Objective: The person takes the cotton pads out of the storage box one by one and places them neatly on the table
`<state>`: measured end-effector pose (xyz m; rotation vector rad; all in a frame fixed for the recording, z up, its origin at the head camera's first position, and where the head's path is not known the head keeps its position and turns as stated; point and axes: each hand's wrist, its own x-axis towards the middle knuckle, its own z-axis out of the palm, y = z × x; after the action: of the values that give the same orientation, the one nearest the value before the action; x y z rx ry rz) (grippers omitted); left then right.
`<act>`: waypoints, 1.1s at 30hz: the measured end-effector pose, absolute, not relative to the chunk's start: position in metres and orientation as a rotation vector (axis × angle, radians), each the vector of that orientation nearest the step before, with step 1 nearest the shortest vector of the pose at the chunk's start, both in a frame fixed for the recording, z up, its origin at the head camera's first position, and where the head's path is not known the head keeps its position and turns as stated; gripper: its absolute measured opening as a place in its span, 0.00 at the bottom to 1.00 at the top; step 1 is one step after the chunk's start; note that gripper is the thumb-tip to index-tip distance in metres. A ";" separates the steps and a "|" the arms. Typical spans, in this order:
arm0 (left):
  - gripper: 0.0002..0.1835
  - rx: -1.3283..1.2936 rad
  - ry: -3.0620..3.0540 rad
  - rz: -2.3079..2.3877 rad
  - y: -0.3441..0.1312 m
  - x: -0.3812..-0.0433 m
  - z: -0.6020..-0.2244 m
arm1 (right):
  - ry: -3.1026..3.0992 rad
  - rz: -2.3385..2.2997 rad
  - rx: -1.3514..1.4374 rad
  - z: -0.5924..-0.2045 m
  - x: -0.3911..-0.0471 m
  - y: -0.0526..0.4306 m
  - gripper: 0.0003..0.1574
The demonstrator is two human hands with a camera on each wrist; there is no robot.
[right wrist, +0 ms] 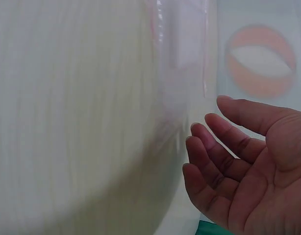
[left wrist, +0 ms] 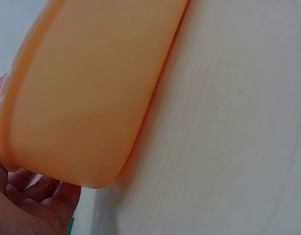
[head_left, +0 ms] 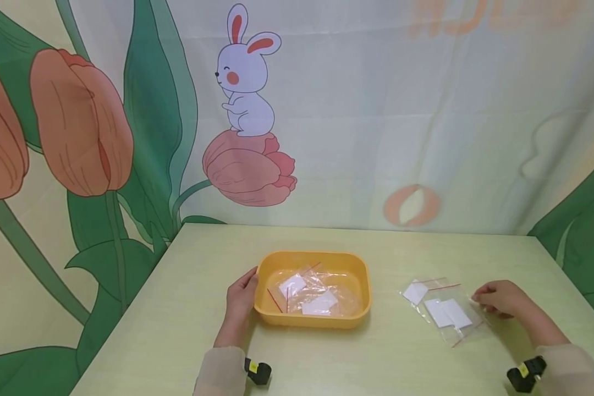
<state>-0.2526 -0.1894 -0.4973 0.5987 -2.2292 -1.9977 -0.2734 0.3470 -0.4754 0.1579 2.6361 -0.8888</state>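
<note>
A yellow plastic basket point(head_left: 313, 322) stands on the table with several clear zip bags point(head_left: 344, 300) inside, some with white cards in them. My left hand point(head_left: 242, 297) grips its left end; in the left wrist view the fingers point(left wrist: 45, 188) reach under the rim. To the basket's right lie several overlapping zip bags point(head_left: 445, 311) with red seal lines and white cards. My right hand point(head_left: 505, 300) is at their right edge. Its fingers point(right wrist: 204, 156) are loosely bent, apart from the thumb, and hold nothing in the right wrist view.
The pale wooden table point(head_left: 218, 242) reaches back to a printed cloth point(head_left: 346, 137) with tulips and a rabbit. A strip of table separates the basket from the loose bags. Black devices point(head_left: 258, 372) sit on both wrists.
</note>
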 end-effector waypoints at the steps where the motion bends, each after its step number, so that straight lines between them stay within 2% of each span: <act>1: 0.23 0.599 -2.228 -1.999 -0.189 -0.253 -0.497 | 2.635 -0.896 0.158 -0.473 -0.274 0.348 0.20; 15: 0.23 0.594 -2.201 -2.024 -0.189 -0.254 -0.499 | 2.602 -0.975 0.003 -0.443 -0.277 0.349 0.35; 23: 0.23 0.595 -2.213 -2.013 -0.189 -0.252 -0.498 | 2.527 -1.061 -0.064 -0.431 -0.283 0.343 0.39; 33: 0.23 0.601 -2.206 -2.019 -0.189 -0.253 -0.496 | 2.481 -1.145 -0.144 -0.414 -0.294 0.332 0.39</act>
<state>-0.2528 -0.1891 -0.4964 0.6005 -2.2057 -2.0194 -0.2941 0.3324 -0.4139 -0.1440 2.4808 -1.1452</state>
